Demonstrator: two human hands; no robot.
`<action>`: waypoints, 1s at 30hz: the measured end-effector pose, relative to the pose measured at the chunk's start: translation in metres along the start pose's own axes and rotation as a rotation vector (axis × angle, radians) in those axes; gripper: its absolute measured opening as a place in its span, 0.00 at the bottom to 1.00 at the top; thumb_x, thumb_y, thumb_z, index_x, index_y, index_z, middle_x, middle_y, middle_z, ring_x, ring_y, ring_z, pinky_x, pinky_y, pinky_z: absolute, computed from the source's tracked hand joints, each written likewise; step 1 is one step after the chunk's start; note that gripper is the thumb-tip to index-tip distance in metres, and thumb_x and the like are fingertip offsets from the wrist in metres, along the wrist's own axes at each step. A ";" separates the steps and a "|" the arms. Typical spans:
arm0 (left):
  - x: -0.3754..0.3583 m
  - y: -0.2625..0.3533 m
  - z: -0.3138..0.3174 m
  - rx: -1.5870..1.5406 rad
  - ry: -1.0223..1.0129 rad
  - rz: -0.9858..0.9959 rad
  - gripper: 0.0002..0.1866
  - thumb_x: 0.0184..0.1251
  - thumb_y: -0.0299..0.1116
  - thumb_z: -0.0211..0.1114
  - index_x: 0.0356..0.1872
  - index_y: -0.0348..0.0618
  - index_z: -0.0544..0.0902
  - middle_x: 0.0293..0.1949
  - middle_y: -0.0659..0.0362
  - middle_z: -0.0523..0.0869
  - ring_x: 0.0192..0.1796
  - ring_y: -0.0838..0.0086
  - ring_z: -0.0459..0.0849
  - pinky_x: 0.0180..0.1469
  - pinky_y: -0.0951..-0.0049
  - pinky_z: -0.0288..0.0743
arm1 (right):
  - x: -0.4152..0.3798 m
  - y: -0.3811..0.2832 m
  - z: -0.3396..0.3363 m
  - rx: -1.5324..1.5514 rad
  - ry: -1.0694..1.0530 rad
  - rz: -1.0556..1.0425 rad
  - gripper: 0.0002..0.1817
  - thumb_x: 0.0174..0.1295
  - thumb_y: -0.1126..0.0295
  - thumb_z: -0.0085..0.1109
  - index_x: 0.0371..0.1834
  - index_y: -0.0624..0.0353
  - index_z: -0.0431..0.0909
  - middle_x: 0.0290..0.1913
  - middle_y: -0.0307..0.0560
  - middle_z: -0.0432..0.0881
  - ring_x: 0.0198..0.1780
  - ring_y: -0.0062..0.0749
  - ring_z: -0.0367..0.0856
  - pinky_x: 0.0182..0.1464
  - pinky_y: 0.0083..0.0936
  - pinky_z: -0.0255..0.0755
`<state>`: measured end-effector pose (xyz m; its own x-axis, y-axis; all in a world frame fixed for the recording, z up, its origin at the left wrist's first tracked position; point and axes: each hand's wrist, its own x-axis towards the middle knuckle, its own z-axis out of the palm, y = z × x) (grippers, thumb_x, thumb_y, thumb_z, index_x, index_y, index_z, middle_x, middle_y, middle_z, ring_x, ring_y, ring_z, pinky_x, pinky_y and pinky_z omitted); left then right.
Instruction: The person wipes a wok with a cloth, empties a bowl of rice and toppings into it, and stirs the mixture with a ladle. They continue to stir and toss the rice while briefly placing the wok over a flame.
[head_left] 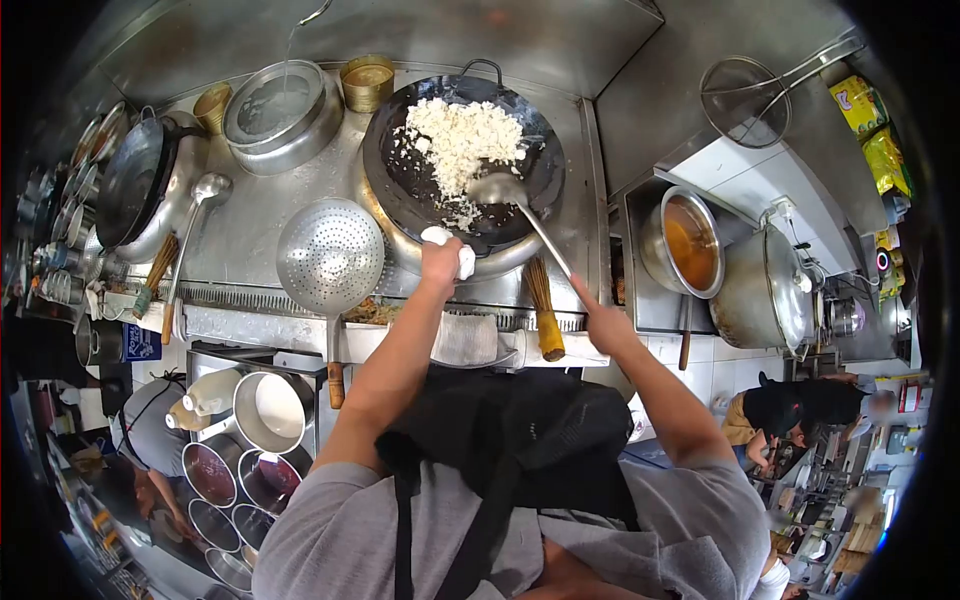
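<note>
A large black wok (pixel 540 175) sits on the burner ahead of me, with a heap of white rice (pixel 462 140) spread across it. My left hand (pixel 441 262) grips the wok's near rim through a white cloth (pixel 464 257). My right hand (pixel 605 322) holds the long handle of a steel ladle (pixel 497 187), whose bowl rests in the wok at the edge of the rice.
A perforated skimmer (pixel 329 256) lies left of the wok, beside a second dark wok (pixel 130 180) and a ladle (pixel 205 190). A steel water basin (pixel 278 105) stands behind. A pot of orange sauce (pixel 690 243) and a lidded pot (pixel 765 290) are right. Seasoning bowls (pixel 240 455) sit lower left. Other people work at both sides.
</note>
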<state>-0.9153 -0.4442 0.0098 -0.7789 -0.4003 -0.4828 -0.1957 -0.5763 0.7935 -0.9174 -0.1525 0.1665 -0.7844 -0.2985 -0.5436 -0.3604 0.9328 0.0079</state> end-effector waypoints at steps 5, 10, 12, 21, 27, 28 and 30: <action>0.003 0.005 -0.001 0.020 0.018 -0.056 0.07 0.60 0.29 0.59 0.36 0.35 0.77 0.28 0.56 0.82 0.24 0.69 0.82 0.21 0.65 0.75 | -0.015 0.002 -0.027 -0.020 -0.060 -0.001 0.52 0.56 0.82 0.46 0.78 0.21 0.36 0.37 0.70 0.82 0.37 0.62 0.83 0.43 0.51 0.75; -0.010 0.015 0.001 0.063 0.050 -0.019 0.09 0.61 0.30 0.59 0.37 0.34 0.78 0.29 0.55 0.82 0.26 0.69 0.82 0.23 0.63 0.75 | 0.045 -0.042 -0.050 0.143 0.117 -0.233 0.50 0.57 0.81 0.46 0.79 0.24 0.37 0.40 0.71 0.82 0.43 0.63 0.82 0.50 0.51 0.73; -0.004 0.011 0.000 0.067 0.050 -0.003 0.10 0.61 0.30 0.59 0.38 0.34 0.78 0.29 0.55 0.82 0.26 0.68 0.82 0.24 0.63 0.74 | 0.043 -0.059 -0.069 0.218 0.121 -0.290 0.50 0.57 0.82 0.45 0.78 0.23 0.37 0.42 0.71 0.82 0.47 0.64 0.81 0.53 0.51 0.72; -0.012 0.019 0.001 0.106 0.060 -0.016 0.10 0.60 0.31 0.60 0.37 0.33 0.79 0.30 0.54 0.83 0.28 0.67 0.82 0.25 0.62 0.75 | 0.098 -0.077 -0.054 0.137 0.101 -0.226 0.47 0.60 0.80 0.45 0.79 0.23 0.38 0.50 0.72 0.80 0.51 0.63 0.80 0.55 0.48 0.72; -0.013 0.022 0.000 0.118 0.055 -0.069 0.12 0.59 0.33 0.62 0.37 0.33 0.79 0.29 0.53 0.83 0.27 0.67 0.83 0.24 0.61 0.74 | 0.064 -0.084 -0.071 0.166 0.124 -0.138 0.47 0.62 0.77 0.47 0.79 0.24 0.37 0.46 0.75 0.80 0.49 0.66 0.80 0.57 0.49 0.72; -0.013 0.023 -0.001 0.124 0.039 -0.078 0.12 0.59 0.33 0.62 0.37 0.33 0.79 0.29 0.53 0.83 0.27 0.66 0.83 0.24 0.61 0.74 | 0.071 -0.081 -0.058 0.165 0.129 -0.140 0.47 0.62 0.77 0.47 0.79 0.24 0.37 0.46 0.75 0.80 0.49 0.66 0.80 0.57 0.49 0.72; -0.012 0.024 -0.002 0.132 0.030 -0.097 0.12 0.59 0.34 0.62 0.37 0.33 0.79 0.29 0.53 0.83 0.27 0.66 0.83 0.24 0.61 0.74 | 0.076 -0.076 -0.040 0.150 0.069 -0.214 0.47 0.60 0.79 0.45 0.79 0.24 0.39 0.50 0.72 0.80 0.51 0.64 0.80 0.57 0.50 0.70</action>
<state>-0.9094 -0.4549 0.0337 -0.7348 -0.3700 -0.5685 -0.3468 -0.5154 0.7836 -0.9696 -0.2537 0.1582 -0.7331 -0.5001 -0.4609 -0.4469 0.8651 -0.2278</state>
